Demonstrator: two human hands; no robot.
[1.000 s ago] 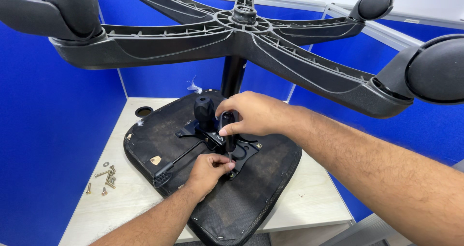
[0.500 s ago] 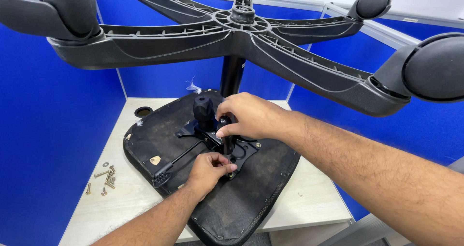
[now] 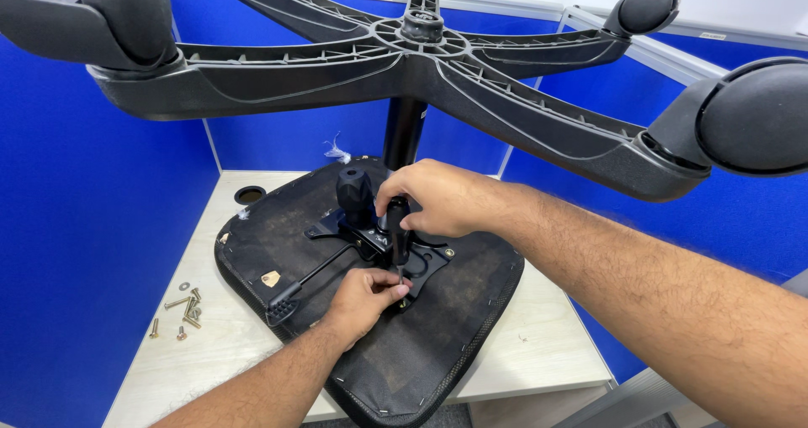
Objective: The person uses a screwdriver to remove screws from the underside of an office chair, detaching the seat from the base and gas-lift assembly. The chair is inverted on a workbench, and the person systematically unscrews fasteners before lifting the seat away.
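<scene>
An office chair lies upside down on a pale desk (image 3: pixel 547 344), its black seat underside (image 3: pixel 438 344) facing up. The star base (image 3: pixel 421 49) with casters spreads overhead on the gas column (image 3: pixel 404 133). My right hand (image 3: pixel 438 199) grips the black handle of a screwdriver (image 3: pixel 398 239) held upright over the metal seat mechanism plate (image 3: pixel 425 261). My left hand (image 3: pixel 366 297) pinches the screwdriver's tip where it meets a screw on the plate. A black round knob (image 3: pixel 354 191) and a lever (image 3: pixel 311 278) stick out of the mechanism.
Several loose bolts and washers (image 3: pixel 183 308) lie on the desk at the left. A round cable hole (image 3: pixel 250 195) sits near the back left. Blue partition walls (image 3: pixel 84 251) enclose the desk on three sides. A caster (image 3: pixel 757 116) hangs close at the right.
Both hands stay at the mechanism; my right hand has shifted slightly on the screwdriver handle. The chair has not moved.
</scene>
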